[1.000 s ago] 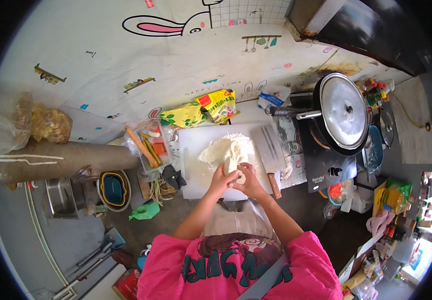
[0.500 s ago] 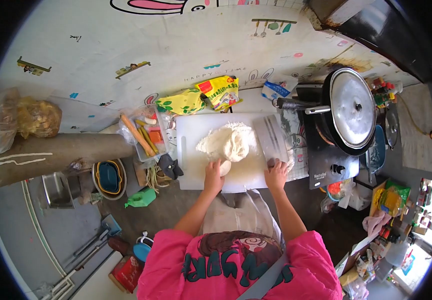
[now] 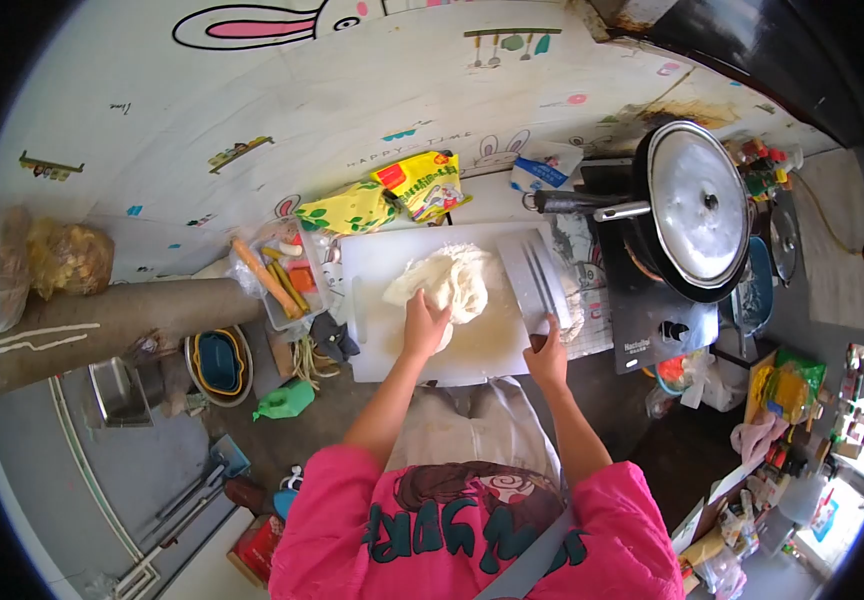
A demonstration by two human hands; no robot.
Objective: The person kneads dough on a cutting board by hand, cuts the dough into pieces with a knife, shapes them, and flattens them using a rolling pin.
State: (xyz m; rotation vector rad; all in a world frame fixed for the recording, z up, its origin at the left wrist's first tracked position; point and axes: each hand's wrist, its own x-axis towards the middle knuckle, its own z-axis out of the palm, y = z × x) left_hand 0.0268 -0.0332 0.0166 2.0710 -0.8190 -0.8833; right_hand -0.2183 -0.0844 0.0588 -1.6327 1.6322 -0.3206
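Apparently, the left hand (image 3: pixel 424 326) is touching the dough (image 3: pixel 464 282) on the board (image 3: pixel 376 346), perhaps steadying it; whether it is gripping, I cannot tell. The right hand (image 3: pixel 549 358) is gripping the cleaver (image 3: pixel 535 280) by its handle, probably for control. Bare board is giving sideways room between dough and blade, near the right edge.

On the wall (image 3: pixel 252 110), "HAPPY TIME" runs across the upper middle of the frame and "Time" stands at upper left. The cooker (image 3: pixel 642 325), right of centre, bears a pale brand starting "Ha", the rest unclear. The yellow bag's (image 3: pixel 422 185) print is too small; the shirt's (image 3: pixel 477 540) large dark lettering, bottom centre, is broken by folds.
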